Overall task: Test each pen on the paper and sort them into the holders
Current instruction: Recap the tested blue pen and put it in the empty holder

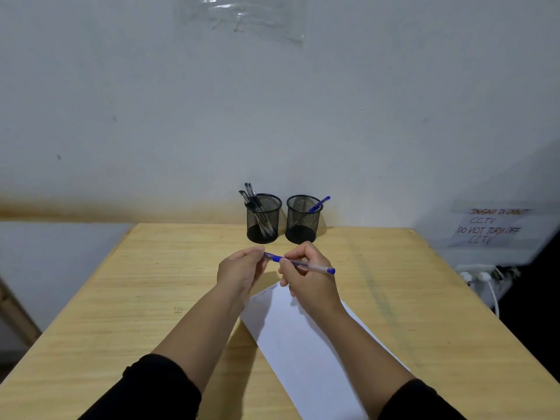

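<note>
Wooden table [121, 298]: both hands' grip on blue pen [306, 264] above paper [303, 344]

Pen [306, 264] tip end hidden inside left hand [239, 268] fingers; mid-barrel covered by right hand [309, 280]. Paper [303, 344] far corner under right hand, near end cut by bottom edge; marks on it too faint to read. Pens in left holder [263, 219] too small to count. Desk [121, 298] cut off at bottom.
</note>
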